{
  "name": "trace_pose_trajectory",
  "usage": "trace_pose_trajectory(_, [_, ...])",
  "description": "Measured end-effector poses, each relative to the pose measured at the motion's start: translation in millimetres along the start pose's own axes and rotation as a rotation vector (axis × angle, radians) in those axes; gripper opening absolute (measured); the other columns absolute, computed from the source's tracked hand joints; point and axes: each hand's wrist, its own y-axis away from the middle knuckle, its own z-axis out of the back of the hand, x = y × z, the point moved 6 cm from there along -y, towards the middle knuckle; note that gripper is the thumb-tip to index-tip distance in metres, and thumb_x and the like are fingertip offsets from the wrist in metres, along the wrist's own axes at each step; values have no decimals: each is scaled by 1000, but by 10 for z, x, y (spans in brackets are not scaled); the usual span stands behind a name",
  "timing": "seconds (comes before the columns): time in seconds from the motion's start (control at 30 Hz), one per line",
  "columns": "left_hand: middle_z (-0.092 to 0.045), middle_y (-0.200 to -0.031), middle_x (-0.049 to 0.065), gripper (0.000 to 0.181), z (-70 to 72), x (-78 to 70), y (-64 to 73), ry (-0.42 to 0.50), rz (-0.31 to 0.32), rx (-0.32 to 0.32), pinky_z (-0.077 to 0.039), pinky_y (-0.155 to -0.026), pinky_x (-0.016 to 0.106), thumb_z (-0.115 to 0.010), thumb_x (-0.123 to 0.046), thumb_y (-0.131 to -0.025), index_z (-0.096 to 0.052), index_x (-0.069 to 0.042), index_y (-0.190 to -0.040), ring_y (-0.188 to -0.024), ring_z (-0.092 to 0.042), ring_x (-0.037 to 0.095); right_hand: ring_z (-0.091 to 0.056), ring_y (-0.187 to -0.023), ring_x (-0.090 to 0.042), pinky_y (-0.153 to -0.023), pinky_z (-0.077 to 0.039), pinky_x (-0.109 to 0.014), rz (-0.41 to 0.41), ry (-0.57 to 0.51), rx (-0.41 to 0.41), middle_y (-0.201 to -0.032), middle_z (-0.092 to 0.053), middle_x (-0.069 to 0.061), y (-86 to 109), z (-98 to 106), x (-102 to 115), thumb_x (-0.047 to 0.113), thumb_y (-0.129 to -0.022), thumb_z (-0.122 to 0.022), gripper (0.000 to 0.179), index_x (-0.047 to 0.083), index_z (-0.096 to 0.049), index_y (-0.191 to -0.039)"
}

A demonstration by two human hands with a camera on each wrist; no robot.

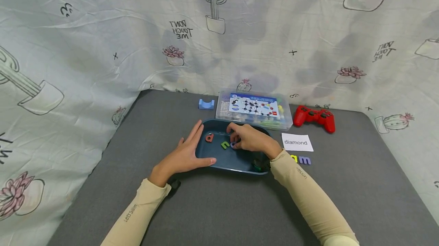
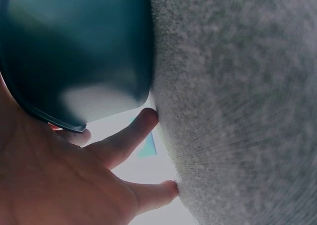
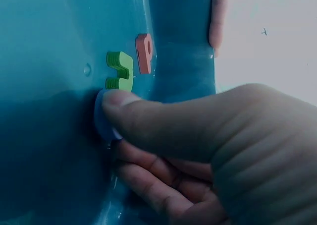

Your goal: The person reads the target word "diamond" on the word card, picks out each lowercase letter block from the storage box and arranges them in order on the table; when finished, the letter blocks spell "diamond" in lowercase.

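Note:
A dark teal tray lies on the table. My left hand is at the tray's left end, fingers extended along the outside and thumb over the front rim. Inside the tray, my right hand pinches a blue-purple ring-shaped letter, likely an o, between thumb and fingers, partly hidden by the thumb. Right beside that letter sits a green letter n. A red letter d is farther left, near the tray's end wall.
Right of the tray are a "diamond" card, a purple letter m and a yellow letter partly covered by the sleeve. Behind stand a clear plastic box, a small blue block and a red game controller.

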Motion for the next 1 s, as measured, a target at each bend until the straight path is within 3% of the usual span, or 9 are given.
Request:
trace_pose_trajectory(0.73, [13, -179, 0, 124, 2, -14, 1, 5, 4, 3, 2, -118, 80, -78, -64, -90, -2, -11, -173, -163, -7, 40, -73, -100, -21, -89, -60, -41, 2, -34, -60, -111, -75, -10, 28, 78, 79, 4, -102, -71, 31, -3, -63, -131])
trace_pose_trajectory(1.0, [13, -179, 0, 125, 10, -25, 4, 5, 9, 10, 2, -118, 79, -77, -65, -89, -2, -11, -173, -163, -8, 40, -61, -87, -19, -78, -54, -37, -8, 2, -121, -96, -64, -4, 34, 128, 102, 5, -96, -73, 31, -3, -66, -125])
